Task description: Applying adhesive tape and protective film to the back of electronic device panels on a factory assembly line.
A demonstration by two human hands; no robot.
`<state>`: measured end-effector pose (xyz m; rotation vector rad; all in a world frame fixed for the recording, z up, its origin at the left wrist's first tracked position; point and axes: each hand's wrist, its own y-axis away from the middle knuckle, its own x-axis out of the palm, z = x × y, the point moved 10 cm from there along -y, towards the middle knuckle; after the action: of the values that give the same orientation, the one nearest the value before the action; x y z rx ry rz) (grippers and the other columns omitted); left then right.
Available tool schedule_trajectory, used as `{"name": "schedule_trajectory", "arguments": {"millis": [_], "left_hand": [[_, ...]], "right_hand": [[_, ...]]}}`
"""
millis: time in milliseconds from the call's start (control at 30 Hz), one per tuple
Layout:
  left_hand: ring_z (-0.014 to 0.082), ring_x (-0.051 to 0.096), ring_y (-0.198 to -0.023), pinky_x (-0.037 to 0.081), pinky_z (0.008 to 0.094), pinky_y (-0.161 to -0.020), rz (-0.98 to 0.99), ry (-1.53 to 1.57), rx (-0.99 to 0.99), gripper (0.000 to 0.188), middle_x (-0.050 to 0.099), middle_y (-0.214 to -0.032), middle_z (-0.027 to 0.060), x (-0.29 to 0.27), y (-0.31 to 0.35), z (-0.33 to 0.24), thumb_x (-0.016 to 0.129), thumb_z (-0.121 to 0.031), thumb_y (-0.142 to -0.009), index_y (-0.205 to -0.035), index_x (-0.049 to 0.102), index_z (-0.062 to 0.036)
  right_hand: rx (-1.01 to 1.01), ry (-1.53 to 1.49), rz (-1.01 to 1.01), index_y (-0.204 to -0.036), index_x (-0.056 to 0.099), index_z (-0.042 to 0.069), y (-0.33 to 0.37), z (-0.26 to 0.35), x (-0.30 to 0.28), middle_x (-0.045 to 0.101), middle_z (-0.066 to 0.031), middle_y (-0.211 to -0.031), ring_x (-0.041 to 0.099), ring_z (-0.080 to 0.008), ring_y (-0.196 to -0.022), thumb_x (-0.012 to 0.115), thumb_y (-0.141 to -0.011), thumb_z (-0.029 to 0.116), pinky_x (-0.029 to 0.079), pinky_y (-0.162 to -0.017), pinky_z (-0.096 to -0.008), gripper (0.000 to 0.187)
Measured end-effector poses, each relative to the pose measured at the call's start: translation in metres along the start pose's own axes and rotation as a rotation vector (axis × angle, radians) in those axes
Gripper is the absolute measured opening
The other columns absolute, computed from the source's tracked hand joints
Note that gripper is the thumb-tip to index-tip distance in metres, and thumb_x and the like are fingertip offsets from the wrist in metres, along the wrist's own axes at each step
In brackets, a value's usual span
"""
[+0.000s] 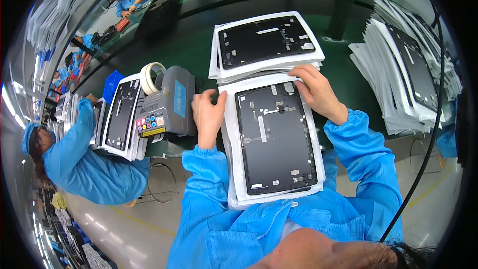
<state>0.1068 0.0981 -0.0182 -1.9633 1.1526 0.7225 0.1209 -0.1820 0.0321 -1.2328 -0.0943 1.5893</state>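
Observation:
In front of me a black rectangular panel [279, 149] with small silvery tabs and strips lies on a stack of white foam sheets [232, 169]. Curved fingers and a separate thumb show on my left hand [208, 114], beside the stack's upper left edge; it holds nothing that I can see. My right hand [318, 92] rests at the panel's upper right corner, thumb by the corner and fingers over the foam edge, with a gap between them. Just beyond, a second black panel [266, 42] sits on another pile of white sheets [308, 60].
Left of me stands a grey tape dispenser [174, 99] with coloured buttons and pale tape rolls [151, 77]. Beside it are another panel stack [122, 114] and a blue bin [112, 85]. A co-worker [94, 159] sits there. Tall stacks [393, 79], a post [344, 5] and a black cable [428, 157] are rightward.

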Motion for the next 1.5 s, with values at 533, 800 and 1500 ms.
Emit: {"name": "schedule_trajectory", "arguments": {"millis": [533,800,1500], "left_hand": [[0.0092,0.059,-0.087,0.047,0.0237,-0.077,0.347,1.282,-0.020,0.045,0.063,-0.100,0.0043,-0.020,0.026,-0.084,0.051,-0.016,-0.099,-0.140,0.037,-0.0035],[0.0363,0.030,-0.140,0.024,0.0495,-0.115,0.544,1.728,0.094,0.075,0.024,-0.153,0.0237,-0.032,0.012,-0.065,0.050,-0.031,-0.097,-0.154,0.007,-0.0074],[0.0043,0.046,-0.051,0.032,0.0185,-0.047,-0.068,0.861,-0.534,0.056,0.056,-0.059,-0.0011,-0.103,0.113,0.106,0.051,-0.053,-0.096,-0.074,0.066,-0.0045]], "right_hand": [[-0.103,-0.119,0.554,-0.092,0.063,-0.001,-0.058,-0.002,0.029,0.063,-0.0184,-0.083,0.062,-0.0334,-0.075,0.070,-0.084,0.031,0.048,-0.067,-0.0384,0.034],[0.324,0.049,-0.124,-0.087,0.067,-0.002,-0.082,-0.080,-0.076,0.062,-0.0148,-0.069,0.061,-0.0219,-0.063,0.062,-0.087,0.024,0.047,-0.060,-0.0337,0.026],[0.529,-0.205,-0.489,-0.121,0.060,0.004,-0.011,-0.209,-0.068,0.062,-0.0032,-0.102,0.054,-0.0101,-0.087,0.058,-0.096,0.032,0.044,-0.084,-0.0240,0.037]]}}
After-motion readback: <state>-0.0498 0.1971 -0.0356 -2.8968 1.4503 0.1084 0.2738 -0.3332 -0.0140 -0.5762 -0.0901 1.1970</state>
